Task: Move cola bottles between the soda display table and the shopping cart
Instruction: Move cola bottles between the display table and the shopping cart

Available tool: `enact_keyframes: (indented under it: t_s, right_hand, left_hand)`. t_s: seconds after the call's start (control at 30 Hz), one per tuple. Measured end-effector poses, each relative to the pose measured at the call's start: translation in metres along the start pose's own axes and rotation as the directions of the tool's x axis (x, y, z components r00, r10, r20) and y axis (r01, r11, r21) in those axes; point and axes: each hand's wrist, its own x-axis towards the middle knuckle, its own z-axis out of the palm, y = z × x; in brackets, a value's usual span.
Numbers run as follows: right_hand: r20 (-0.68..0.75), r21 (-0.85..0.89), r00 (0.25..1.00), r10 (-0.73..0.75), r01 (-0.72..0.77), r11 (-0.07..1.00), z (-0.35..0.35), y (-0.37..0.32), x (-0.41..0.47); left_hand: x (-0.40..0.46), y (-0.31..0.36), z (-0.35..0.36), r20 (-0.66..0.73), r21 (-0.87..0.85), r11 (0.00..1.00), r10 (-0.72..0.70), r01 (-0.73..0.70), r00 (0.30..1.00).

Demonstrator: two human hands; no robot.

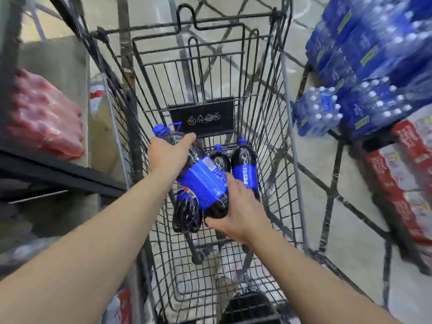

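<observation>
Hands: left hand (168, 155) and right hand (238, 213) curl round a glossy dark blue-labelled plastic cola bottle (201, 181) over the black wire shopping cart (268, 127).

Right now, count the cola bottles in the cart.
4: one held by both hands, one beneath it, two lying alongside. Others may be hidden.
</observation>
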Motion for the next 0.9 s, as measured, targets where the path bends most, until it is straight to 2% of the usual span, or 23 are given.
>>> enact_keyframes:
  t_s: [0.23,0.43,0.63,0.9]
  right_hand:
    - [-0.124,-0.13,0.989,-0.075,0.059,0.99,-0.027,-0.023,-0.089]
    - [-0.195,-0.198,0.969,-0.153,0.114,0.974,-0.036,-0.068,-0.188]
    - [-0.257,-0.294,0.937,-0.236,0.157,0.943,-0.037,-0.11,-0.281]
    - [-0.303,-0.332,0.886,-0.351,0.247,0.91,-0.053,-0.141,-0.388]
  left_hand:
    - [-0.097,-0.004,-0.069,-0.027,-0.199,0.975,0.099,-0.102,0.995]
    - [-0.174,-0.025,-0.156,-0.084,-0.317,0.928,0.18,-0.198,0.98]
    - [-0.258,-0.047,-0.246,-0.148,-0.4,0.88,0.212,-0.254,0.966]
    - [-0.359,-0.067,-0.327,-0.261,-0.472,0.816,0.232,-0.333,0.937]
